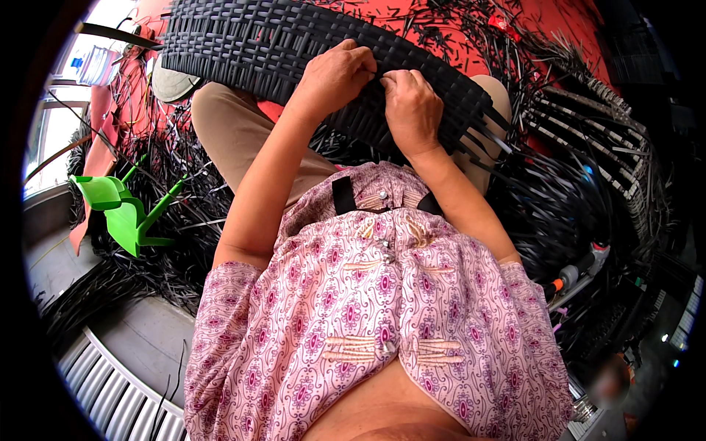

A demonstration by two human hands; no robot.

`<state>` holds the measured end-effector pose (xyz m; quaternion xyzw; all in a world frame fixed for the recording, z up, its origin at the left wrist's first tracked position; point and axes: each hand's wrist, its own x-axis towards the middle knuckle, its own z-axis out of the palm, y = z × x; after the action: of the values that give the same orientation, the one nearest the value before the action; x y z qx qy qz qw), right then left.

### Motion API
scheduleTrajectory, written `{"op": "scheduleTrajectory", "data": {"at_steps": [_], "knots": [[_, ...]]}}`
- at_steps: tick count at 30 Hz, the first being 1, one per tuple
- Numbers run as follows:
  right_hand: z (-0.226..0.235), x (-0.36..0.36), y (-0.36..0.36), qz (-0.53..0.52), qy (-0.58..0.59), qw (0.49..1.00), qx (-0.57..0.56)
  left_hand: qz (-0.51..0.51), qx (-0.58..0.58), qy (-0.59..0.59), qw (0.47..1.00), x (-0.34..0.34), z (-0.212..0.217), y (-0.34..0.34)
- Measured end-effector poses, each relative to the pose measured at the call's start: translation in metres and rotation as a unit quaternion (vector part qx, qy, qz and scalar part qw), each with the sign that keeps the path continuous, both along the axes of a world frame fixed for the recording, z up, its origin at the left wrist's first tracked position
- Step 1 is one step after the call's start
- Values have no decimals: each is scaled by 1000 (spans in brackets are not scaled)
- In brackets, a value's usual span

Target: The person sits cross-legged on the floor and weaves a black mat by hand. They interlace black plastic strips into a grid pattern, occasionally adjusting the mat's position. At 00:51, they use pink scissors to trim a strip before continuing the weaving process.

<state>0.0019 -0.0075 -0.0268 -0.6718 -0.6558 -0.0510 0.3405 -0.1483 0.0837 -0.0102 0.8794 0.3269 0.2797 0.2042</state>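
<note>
1. Woven panel (250, 44), black, flat strips: lies across the knees on the far side of the torso, running from far left to nearer right; loose strip ends project at its right end.
2. Left hand (336, 79): at the panel's middle, fingers curled narrow against the weave; whether a strip sits between them cannot be told.
3. Right hand (413, 110): just right of item 2, thumb and forefinger drawn together at the weave; anything pinched there is hidden.
4. Trousers (228, 132), tan, knees bent, partly under the panel.
5. Shirt (316, 279), pink, patterned, near.
6. Plastic chair (125, 213), bright green, small, left.
7. Black strips (544, 206), loose heap, right; more at left.
8. Red floor covering (434, 22), far, scattered with clippings.
</note>
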Motion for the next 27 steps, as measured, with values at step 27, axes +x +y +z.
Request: {"op": "scheduleTrajectory", "data": {"at_steps": [27], "knots": [[49, -15, 29, 190, 319, 929, -7, 33, -325, -354, 876, -47, 45, -9]]}}
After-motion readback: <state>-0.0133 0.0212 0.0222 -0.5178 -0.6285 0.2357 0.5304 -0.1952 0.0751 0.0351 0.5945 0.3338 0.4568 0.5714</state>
